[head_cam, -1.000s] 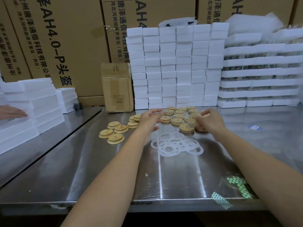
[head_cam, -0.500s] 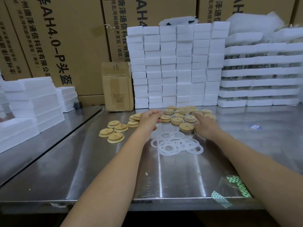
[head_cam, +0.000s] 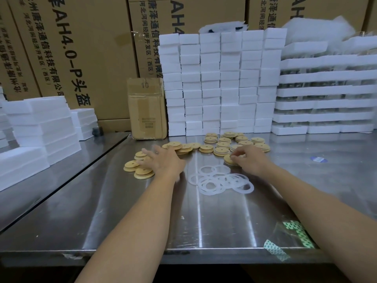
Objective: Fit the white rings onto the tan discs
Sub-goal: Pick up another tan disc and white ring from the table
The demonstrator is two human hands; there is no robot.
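On the brushed steel table (head_cam: 142, 221) before us, thin, flat white rings (head_cam: 221, 181) overlap in a loose heap. Just beyond them, our left hand (head_cam: 163, 162) spreads flat with straight fingers, holding nothing. Our right hand (head_cam: 252, 160) pinches the rim of the nearest disc (head_cam: 228, 159). The tan discs (head_cam: 221, 151) are thick, round and centre-holed, and lie in short stacks before white foam blocks (head_cam: 220, 84).

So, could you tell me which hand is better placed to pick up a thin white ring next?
Probably the left hand: open, empty, beside the thin white rings. The right hand grips a round tan disc.
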